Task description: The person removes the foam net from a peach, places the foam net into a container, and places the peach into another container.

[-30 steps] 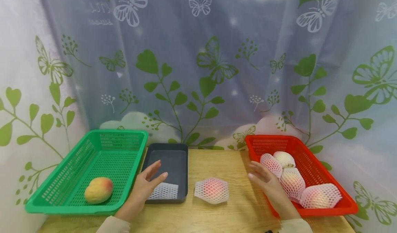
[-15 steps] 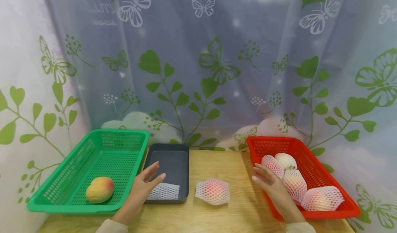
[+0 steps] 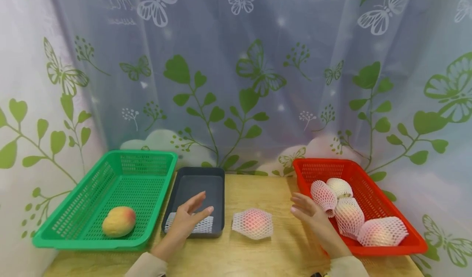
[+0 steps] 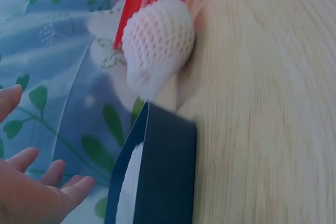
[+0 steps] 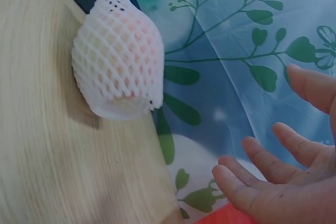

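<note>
1. The left hand (image 3: 186, 219) hangs over the lower part of the dark tray (image 3: 200, 182), left of centre in the head view, its fingers extended and loosely spread, thumb apart, gripping nothing
2. The right hand (image 3: 317, 221), right of centre in the head view, overlaps the left side of the red basket (image 3: 396, 250); its fingers are also extended and spread, holding nothing
3. Between the two hands, at the lower centre of the head view, a netted peach (image 3: 252, 223) lies on the wooden table (image 3: 273, 191), just beside the tray and touched by neither hand
4. In the right wrist view that peach sits at upper left, the narrowed end of its foam net pointing towards the tray; in the left wrist view it shows at upper middle
5. White foam netting (image 3: 203, 224) lies flat in the near end of the tray, partly hidden behind the left hand
6. The green basket (image 3: 88, 245), at lower left of the head view, holds one bare yellow-red peach (image 3: 119, 221) near its front
7. Four netted fruits (image 3: 349, 216) rest in the red basket, at lower right
8. A curtain (image 3: 206, 31) printed with leaves and butterflies fills the upper frame
</note>
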A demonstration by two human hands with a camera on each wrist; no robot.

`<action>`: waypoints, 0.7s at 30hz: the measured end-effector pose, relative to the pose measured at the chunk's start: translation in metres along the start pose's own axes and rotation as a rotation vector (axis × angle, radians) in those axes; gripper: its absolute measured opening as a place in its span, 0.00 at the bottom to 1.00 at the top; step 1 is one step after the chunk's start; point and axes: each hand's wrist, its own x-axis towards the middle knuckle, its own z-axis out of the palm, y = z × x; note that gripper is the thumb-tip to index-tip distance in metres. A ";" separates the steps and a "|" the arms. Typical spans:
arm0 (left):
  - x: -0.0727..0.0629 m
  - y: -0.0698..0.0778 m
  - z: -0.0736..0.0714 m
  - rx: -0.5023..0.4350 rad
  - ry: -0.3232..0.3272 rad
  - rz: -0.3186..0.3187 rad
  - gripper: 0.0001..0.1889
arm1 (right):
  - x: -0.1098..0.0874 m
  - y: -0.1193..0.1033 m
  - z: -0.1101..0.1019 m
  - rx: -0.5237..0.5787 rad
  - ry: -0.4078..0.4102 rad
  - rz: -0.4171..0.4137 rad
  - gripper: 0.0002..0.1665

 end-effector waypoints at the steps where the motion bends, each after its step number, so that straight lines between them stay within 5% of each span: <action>1: 0.001 0.000 0.004 -0.006 -0.009 0.004 0.36 | 0.001 0.001 0.002 0.001 -0.005 -0.007 0.32; 13: 0.007 0.000 0.055 -0.068 -0.156 0.019 0.34 | 0.015 0.016 0.030 0.083 -0.062 0.049 0.33; 21: 0.012 -0.008 0.086 -0.073 -0.172 0.037 0.32 | 0.019 0.029 0.046 0.125 -0.093 0.110 0.34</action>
